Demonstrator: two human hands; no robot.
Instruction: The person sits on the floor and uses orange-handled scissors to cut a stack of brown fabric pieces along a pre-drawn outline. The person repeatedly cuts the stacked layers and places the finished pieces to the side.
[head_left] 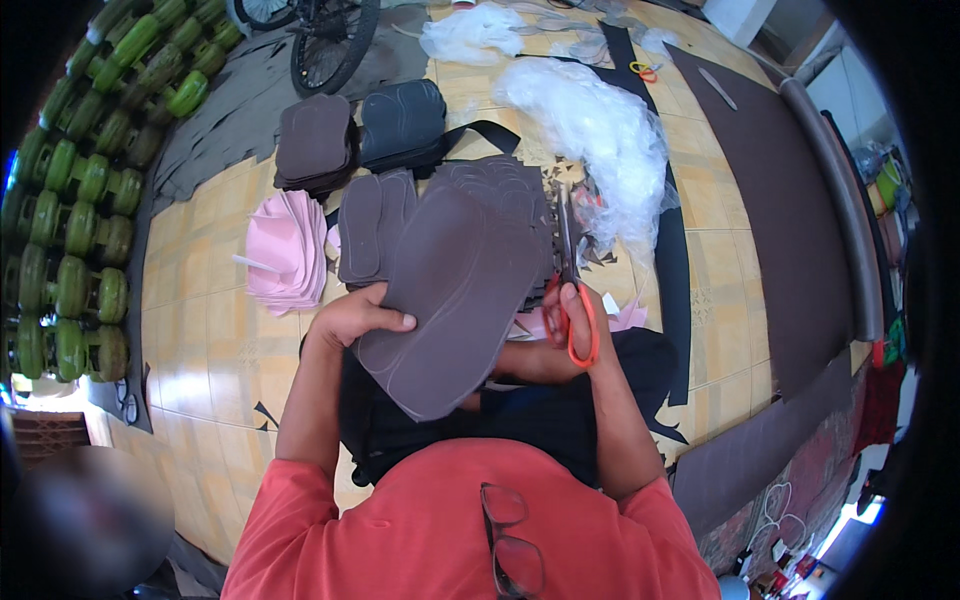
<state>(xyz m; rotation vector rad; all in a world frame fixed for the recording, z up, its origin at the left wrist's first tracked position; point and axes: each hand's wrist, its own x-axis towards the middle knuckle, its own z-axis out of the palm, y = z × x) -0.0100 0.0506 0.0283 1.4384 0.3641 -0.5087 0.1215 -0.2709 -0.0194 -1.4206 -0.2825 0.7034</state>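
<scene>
My left hand (358, 318) grips the left edge of a dark brown sole-shaped sheet (440, 300), with the thumb on top. Pale curved lines are drawn on the sheet, which is tilted over my lap. My right hand (572, 312) holds scissors (567, 235) by their orange handles, the blades pointing away from me, beside the sheet and apart from it. Beyond the sheet lies a stack of brown cut pieces (500, 178), partly covered by it. A smaller pile of brown sole pieces (376, 225) is at its left.
Pink sheets (284, 250) are piled at the left, below brown and black stacks (402, 122). Clear plastic (590, 120) lies beyond the scissors. A brown roll (830, 200) runs along the right, green gas cylinders (75, 230) along the left. A bicycle wheel (335, 50) stands at the back.
</scene>
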